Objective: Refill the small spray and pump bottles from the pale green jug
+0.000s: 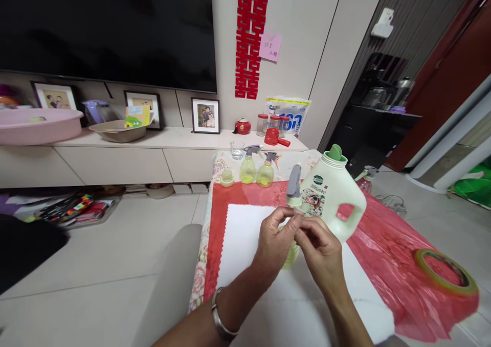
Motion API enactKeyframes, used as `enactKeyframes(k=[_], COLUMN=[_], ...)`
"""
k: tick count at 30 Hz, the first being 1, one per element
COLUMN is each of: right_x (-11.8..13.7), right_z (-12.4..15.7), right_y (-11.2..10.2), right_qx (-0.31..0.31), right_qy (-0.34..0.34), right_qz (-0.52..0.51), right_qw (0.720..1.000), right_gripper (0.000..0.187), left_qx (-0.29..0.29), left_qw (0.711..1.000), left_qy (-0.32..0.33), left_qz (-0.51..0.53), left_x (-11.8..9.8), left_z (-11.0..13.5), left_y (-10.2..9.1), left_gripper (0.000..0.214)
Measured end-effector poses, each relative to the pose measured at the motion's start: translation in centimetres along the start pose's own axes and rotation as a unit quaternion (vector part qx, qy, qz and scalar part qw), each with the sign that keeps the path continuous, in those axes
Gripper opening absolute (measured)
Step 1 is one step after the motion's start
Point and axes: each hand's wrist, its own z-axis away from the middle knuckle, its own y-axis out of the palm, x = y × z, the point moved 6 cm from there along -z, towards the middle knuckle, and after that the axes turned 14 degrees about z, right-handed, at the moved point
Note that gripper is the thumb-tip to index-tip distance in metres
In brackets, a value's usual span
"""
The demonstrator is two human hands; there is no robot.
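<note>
My left hand (275, 242) and my right hand (322, 250) meet at their fingertips above the white sheet. Both are closed in a pinch. Something small, thin and pale shows between the fingers, too indistinct to name. Right behind them stands a spray bottle with a grey trigger head (294, 183) and a pale yellow-green body, mostly covered by my hands. I cannot tell whether my fingers touch it. Beside it rises a large pale green jug (332, 183) with a handle, a printed label and a darker green piece in its mouth.
Two small spray bottles (247, 169) and a pale cap (227, 178) stand at the table's far left. A tape roll (447, 271) lies on red plastic (399, 245) at right. Another spray bottle (366, 181) is behind the jug. Jars and a red scoop (272, 137) sit on the cabinet.
</note>
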Motion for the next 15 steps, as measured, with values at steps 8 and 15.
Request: enactKeyframes(k=[8, 15], right_x=[-2.0, -2.0], right_z=[0.9, 1.1], right_y=[-0.3, -1.1], right_qx=[0.033, 0.002], right_qy=[0.058, 0.084], right_qz=[-0.032, -0.032], right_qw=[0.997, 0.996], right_gripper=[0.017, 0.022], left_qx=[0.023, 0.026], left_qw=[0.994, 0.993], left_qy=[0.010, 0.004], left_qz=[-0.106, -0.115], left_x=[0.2, 0.1], left_z=[0.6, 1.3], left_y=[-1.0, -1.1], left_gripper=[0.015, 0.018])
